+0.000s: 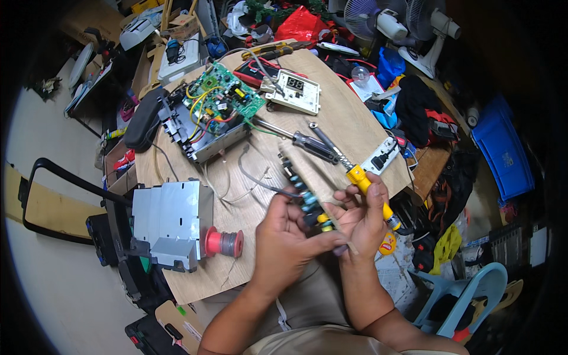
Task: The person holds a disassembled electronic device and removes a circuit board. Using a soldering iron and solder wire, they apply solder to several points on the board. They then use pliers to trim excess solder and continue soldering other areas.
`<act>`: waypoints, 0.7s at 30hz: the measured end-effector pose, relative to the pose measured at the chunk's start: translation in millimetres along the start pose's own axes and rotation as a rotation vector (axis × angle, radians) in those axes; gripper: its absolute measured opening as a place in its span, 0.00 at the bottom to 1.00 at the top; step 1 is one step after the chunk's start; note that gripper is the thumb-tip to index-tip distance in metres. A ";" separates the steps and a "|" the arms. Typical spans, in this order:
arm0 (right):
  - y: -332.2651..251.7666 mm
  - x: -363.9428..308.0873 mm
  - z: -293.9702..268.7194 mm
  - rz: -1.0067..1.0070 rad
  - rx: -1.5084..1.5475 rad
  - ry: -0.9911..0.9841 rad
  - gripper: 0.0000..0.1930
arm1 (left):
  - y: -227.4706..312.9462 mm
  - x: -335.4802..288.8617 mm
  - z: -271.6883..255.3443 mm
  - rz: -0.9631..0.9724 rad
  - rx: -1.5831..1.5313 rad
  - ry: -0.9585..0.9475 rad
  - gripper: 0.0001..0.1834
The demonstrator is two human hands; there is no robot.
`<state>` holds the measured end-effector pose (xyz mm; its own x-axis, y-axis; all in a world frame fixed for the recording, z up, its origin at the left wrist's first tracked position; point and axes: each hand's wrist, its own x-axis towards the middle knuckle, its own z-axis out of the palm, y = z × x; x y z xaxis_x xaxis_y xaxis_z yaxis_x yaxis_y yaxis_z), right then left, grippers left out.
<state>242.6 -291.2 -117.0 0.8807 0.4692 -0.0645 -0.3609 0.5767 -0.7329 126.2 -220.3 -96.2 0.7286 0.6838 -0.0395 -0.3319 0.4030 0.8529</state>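
Observation:
A circuit board (307, 189) stands almost edge-on to me over the near part of the table, its components facing left. My left hand (284, 236) grips its lower end, thumb across the edge. My right hand (361, 219) is closed around the yellow handle of a soldering iron (358, 175), whose metal barrel points away from me to the far left. The right palm is right behind the board; whether it touches the board I cannot tell. A grey cable (260, 180) runs to the board's left side. Past the board lies a screwdriver (313, 147) with a dark handle.
An opened unit with a green circuit board (228, 97) and loose wires sits farther back, beside a white display panel (293, 92). A metal cover (171, 219) and a solder spool (223, 242) are at left. Pliers (275, 50) lie at the far edge; a power strip (380, 155) is at right.

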 end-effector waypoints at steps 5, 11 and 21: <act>-0.5 11.0 4.7 -0.070 -0.038 0.097 0.22 | -19.8 13.3 8.1 0.385 0.584 0.197 0.63; 0.4 15.9 0.4 -0.041 0.026 0.101 0.22 | -27.8 7.1 14.6 0.450 0.725 0.298 0.63; 4.3 19.7 2.8 -0.046 0.012 0.126 0.22 | -17.2 6.6 12.6 0.487 0.911 0.343 0.55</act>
<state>257.5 -277.6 -119.6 0.9276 0.3550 -0.1159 -0.3222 0.6038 -0.7291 144.3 -230.4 -104.6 0.3860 0.8384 0.3847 0.1324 -0.4631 0.8764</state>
